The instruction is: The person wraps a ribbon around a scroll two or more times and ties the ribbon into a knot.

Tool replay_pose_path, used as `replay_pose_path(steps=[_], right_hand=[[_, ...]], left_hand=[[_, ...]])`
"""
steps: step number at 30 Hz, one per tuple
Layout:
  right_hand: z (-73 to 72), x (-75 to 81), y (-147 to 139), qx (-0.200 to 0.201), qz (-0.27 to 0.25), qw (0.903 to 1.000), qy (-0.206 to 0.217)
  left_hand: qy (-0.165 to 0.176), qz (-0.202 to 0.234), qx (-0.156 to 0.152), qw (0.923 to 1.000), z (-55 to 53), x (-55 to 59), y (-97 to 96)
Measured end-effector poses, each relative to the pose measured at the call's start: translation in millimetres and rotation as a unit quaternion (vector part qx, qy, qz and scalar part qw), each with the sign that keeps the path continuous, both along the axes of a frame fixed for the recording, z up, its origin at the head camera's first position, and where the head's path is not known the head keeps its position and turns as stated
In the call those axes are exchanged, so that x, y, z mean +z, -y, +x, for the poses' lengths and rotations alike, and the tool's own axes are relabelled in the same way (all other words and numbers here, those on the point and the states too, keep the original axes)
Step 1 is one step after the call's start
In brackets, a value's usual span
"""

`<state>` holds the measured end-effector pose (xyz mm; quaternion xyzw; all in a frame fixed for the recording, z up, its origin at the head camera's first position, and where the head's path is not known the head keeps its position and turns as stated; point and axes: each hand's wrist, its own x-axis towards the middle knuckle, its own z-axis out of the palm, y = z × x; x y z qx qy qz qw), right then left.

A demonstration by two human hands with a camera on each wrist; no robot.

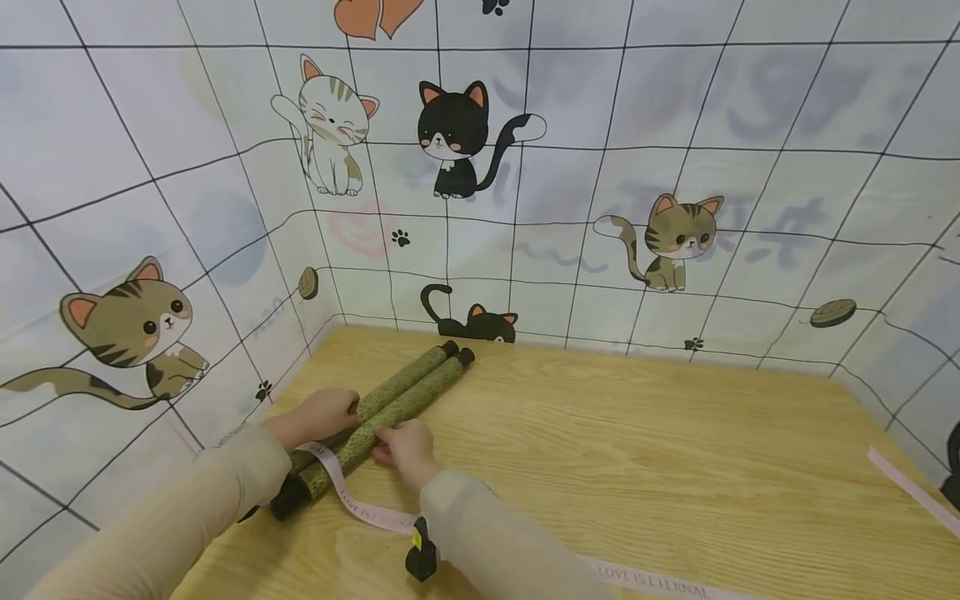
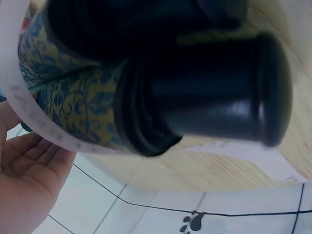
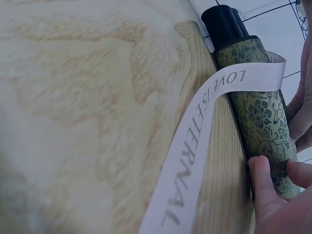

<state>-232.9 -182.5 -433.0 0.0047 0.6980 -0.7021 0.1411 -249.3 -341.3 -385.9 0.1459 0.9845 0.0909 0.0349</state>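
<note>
Two rolled scrolls (image 1: 408,404) covered in green floral brocade lie side by side, slanting across the table, with black end knobs (image 2: 219,92). At their far left side, my left hand (image 1: 326,414) grips the pair near the middle; the rolls partly hide its fingers. My right hand (image 1: 408,450) holds the near roll from the right, with thumb and a finger against the brocade in the right wrist view. A pale pink ribbon (image 3: 195,141) printed "LOVE IS ETERNAL" crosses over the rolls near their lower end and bends round the side. Its tip is hidden.
The ribbon runs on beneath my right forearm, and a pink strip (image 1: 915,492) shows at the table's right edge. Under everything is a wooden table (image 1: 637,450). Cat-printed sheeting (image 1: 570,183) encloses the back and sides. A black object (image 1: 952,475) stands at the far right.
</note>
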Motion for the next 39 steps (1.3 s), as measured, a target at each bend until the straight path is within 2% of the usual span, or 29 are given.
replay_pose_path(steps=[3,7,14,18,27,32,37,39], right_hand=[[-0.7,-1.4,-4.9,-0.011,-0.007,0.9997,-0.023],[-6.2,0.7,-12.1,-0.019,-0.011,0.9975,-0.068],[-17.0,20.3,-23.7,-0.027,-0.024,0.9911,-0.128],[-20.9,28.5,-27.9,-0.031,-0.01,0.9873,-0.155],[-21.4,41.7,-39.5,-0.022,0.017,0.9819,-0.187],[-24.9,47.8,-47.5,-0.014,0.017,0.9769,-0.213],[-27.3,55.5,-60.9,-0.005,0.005,0.9771,-0.213],[-27.5,58.2,-67.1,-0.002,0.016,0.9774,-0.211]], left_hand=[[-0.013,0.0,0.002,0.9999,-1.1,1.4,-6.6],[-0.04,0.004,0.012,0.9991,-2.6,8.7,-14.6],[-0.094,0.021,0.026,0.995,-4.9,29.8,-27.4],[-0.109,0.038,0.036,0.9927,-4.1,38.2,-32.7],[-0.132,0.08,0.059,0.9864,1.5,43.9,-41.6],[-0.143,0.109,0.063,0.9817,-0.7,48.2,-46.9],[-0.174,0.102,0.055,0.9779,-2.2,53.4,-58.0],[-0.185,0.091,0.052,0.9771,-2.0,54.4,-62.9]])
